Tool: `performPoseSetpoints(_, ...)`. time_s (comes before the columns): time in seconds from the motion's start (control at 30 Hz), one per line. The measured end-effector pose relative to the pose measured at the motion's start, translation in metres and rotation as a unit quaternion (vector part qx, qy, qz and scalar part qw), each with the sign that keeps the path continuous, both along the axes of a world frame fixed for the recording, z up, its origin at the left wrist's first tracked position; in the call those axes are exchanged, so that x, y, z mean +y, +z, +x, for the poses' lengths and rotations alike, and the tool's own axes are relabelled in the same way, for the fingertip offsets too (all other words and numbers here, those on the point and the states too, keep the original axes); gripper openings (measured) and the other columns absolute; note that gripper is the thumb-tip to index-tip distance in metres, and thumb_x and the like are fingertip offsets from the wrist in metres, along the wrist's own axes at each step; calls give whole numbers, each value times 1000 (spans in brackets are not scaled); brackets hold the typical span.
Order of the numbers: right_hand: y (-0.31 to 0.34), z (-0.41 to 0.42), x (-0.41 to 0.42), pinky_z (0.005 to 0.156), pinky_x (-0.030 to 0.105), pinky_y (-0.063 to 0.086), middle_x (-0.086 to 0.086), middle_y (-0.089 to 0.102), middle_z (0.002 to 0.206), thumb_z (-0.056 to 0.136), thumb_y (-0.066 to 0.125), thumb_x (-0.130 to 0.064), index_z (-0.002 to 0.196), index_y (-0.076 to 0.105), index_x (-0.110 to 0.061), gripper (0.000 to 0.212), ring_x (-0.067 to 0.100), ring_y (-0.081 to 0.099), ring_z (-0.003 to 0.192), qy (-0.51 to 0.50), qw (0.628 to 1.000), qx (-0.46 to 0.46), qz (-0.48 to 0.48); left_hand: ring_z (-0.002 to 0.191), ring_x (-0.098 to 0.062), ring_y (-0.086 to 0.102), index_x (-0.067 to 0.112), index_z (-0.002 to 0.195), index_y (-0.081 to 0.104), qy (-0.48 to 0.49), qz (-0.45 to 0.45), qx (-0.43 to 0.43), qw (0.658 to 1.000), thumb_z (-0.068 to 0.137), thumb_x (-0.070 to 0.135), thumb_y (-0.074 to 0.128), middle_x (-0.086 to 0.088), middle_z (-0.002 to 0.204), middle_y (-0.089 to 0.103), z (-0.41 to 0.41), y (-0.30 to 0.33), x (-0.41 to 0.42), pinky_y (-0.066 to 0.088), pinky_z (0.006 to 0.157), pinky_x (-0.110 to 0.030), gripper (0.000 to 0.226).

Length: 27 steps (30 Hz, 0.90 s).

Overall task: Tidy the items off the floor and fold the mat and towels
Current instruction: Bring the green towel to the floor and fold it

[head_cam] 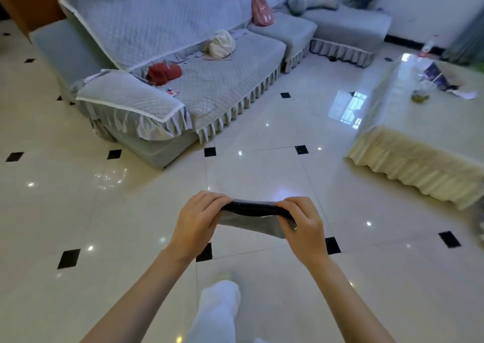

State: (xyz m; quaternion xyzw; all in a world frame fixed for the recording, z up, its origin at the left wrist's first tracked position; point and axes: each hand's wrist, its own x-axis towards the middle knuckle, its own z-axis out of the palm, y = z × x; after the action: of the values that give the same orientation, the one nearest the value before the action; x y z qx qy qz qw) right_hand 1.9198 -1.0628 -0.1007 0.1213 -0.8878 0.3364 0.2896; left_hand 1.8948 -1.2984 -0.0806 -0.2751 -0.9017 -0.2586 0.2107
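I hold a folded grey cloth (251, 219) with a dark upper edge in front of me, above the tiled floor. My left hand (199, 219) grips its left end with curled fingers. Its right end is gripped by my right hand (301, 222), fingers curled over the top edge. The cloth hangs a little below both hands. On the grey sofa (209, 88) lie a red cap (163, 73), a cream bag (221, 45) and a pink bag (262, 11).
The sofa stands ahead on the left, with its corner section at the back right. A low table (408, 123) with a cream frilled cover stands on the right, with a jar and papers on it. Glossy white floor tiles (262, 138) lie between them. My white-trousered leg (217, 311) shows below.
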Motion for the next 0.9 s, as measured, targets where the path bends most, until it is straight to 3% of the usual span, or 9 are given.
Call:
performPoseSetpoints(0.2, 5, -50, 21, 76, 25, 46, 1, 62, 90, 81, 61, -11, 92, 70, -8, 14, 12, 53, 87, -94, 995, -6, -6, 89, -16, 58, 9, 104, 68, -107, -11, 3, 994, 89, 14, 51, -2, 98, 68, -96, 4, 28, 48, 78, -25, 23)
performPoseSetpoints(0.63, 9, -110, 82, 73, 25, 46, 3, 62, 89, 76, 67, -4, 94, 69, -9, 18, 14, 53, 85, -281, 959, -38, 30, 92, -14, 59, 10, 105, 68, -319, 17, -17, 947, 90, 15, 55, 1, 100, 68, -245, -5, 125, 49, 80, -26, 21)
performPoseSetpoints(0.73, 9, -123, 106, 72, 25, 45, 1, 62, 87, 80, 60, -14, 93, 68, -12, 16, 15, 54, 83, -299, 953, -42, 22, 90, -14, 58, 10, 105, 69, -348, 16, -16, 937, 90, 15, 55, 0, 99, 68, -270, -9, 157, 48, 79, -25, 21)
performPoseSetpoints(0.9, 1, -155, 158, 70, 24, 44, -1, 61, 85, 76, 60, -12, 91, 67, -13, 17, 13, 52, 79, -326, 944, -58, -3, 90, -15, 59, 10, 104, 69, -363, 21, -16, 932, 90, 14, 55, 2, 99, 68, -309, -18, 224, 48, 78, -28, 20)
